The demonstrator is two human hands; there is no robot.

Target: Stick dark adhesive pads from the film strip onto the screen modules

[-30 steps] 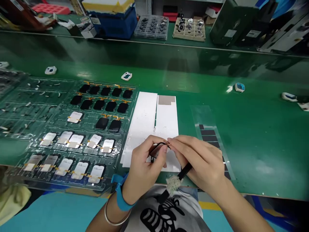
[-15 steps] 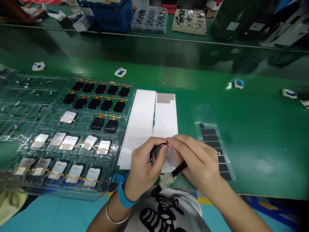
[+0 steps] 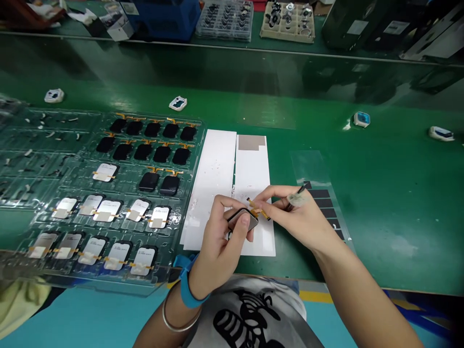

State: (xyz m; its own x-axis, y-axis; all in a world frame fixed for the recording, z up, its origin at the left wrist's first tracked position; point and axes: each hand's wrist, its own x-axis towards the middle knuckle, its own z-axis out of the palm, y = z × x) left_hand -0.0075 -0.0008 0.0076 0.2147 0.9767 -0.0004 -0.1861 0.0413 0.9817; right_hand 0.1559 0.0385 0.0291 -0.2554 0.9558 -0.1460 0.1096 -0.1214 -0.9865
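My left hand [image 3: 224, 237] is closed round the edges of a small watch display [image 3: 248, 220] with a black rim, its grey back turned up and the thumb lying on it. An orange flex cable [image 3: 261, 212] sticks out from the display's right side. My right hand [image 3: 295, 210] pinches at this cable with thumb and forefinger. Tucked in the same hand is a slim black tool [image 3: 302, 189] with a whitish wrapping; its tip is hidden. Both hands are over the right one of two white sheets [image 3: 253, 176].
To the left lies a clear plastic tray [image 3: 123, 191] with rows of displays. A clear strip with black rectangles [image 3: 321, 194] lies at the right. Watch cases [image 3: 178, 103] stand along the back. A shelf behind holds a part box [image 3: 224, 19] and a beige tray [image 3: 288, 34].
My left hand has turned the display so its grey back and orange cable show. My right hand has moved its fingers to the cable, and the black tool has swung up over the hand.
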